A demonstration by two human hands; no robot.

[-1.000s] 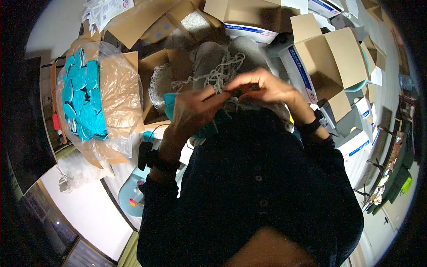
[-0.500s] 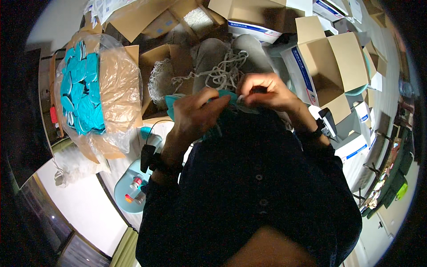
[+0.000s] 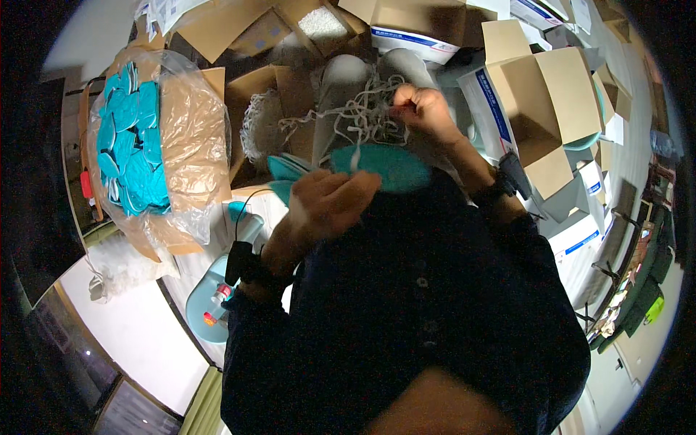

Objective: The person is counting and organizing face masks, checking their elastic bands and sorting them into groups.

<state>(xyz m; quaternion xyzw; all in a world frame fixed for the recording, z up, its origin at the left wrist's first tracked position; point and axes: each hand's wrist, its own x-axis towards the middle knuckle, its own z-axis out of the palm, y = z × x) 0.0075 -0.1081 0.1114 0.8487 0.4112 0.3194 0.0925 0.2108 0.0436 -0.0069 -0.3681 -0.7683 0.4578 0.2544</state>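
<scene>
My left hand [image 3: 332,205] is closed on a flat teal oval pad [image 3: 397,170], blurred by motion. A white strap end stands up beside its fingers. More teal pads with pale edges [image 3: 286,168] fan out by the left wrist, apparently in the same grip. My right hand [image 3: 429,116] is ahead and to the right, over my knees. Its fingers are pinched at the edge of a tangled heap of white straps [image 3: 359,109], which lies across my grey-clad legs [image 3: 346,71]. What exactly sits between those fingertips is partly hidden.
At left, a plastic-lined box [image 3: 194,145] holds many teal pads [image 3: 130,145]. An open carton [image 3: 250,83] with white straps stands beside my legs. Cartons [image 3: 522,94] crowd the right and far sides. A light-blue stool [image 3: 206,290] with a bottle [image 3: 220,293] is at lower left.
My right hand has moved away from the pad, up to the strap heap. The teal pad in my left hand now shows more fully.
</scene>
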